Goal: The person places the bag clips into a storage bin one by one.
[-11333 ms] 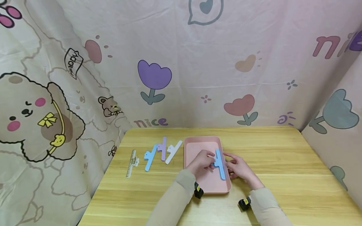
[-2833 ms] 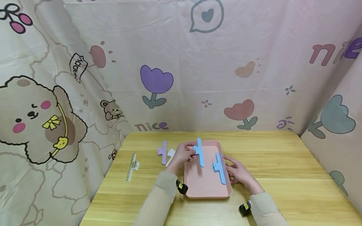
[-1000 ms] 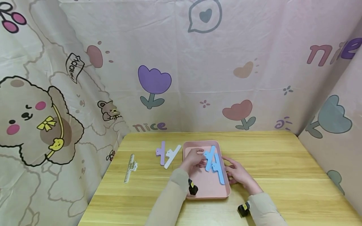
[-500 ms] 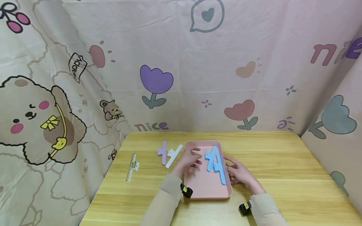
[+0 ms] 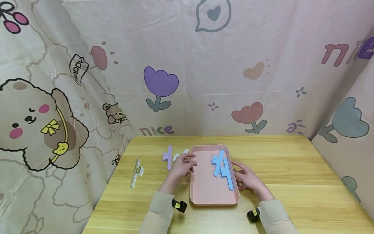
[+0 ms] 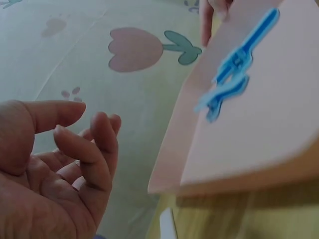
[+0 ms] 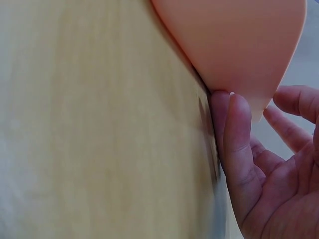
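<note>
While the loosely spread right hand [image 5: 246, 178] touches the tray [image 5: 204, 191] holding two blue clips [image 5: 218, 163], the slack, empty left hand [image 5: 181, 166] hangs beside the white clip [image 5: 176, 157]. Loading seems midway; another clip likely needs pinching.

The left hand [image 5: 180, 167] hovers, its fingers loosely bent. The right hand [image 5: 247, 178] reaches forward, fingers parted.

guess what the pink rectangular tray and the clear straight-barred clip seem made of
Pink rectangular tray: probably moulded plastic, matte; it looks smooth and evenly coloured. Clear straight-barred clip: likely transparent plastic, as the yellowish wood-grain table shows through; its finish is unclear.
</note>
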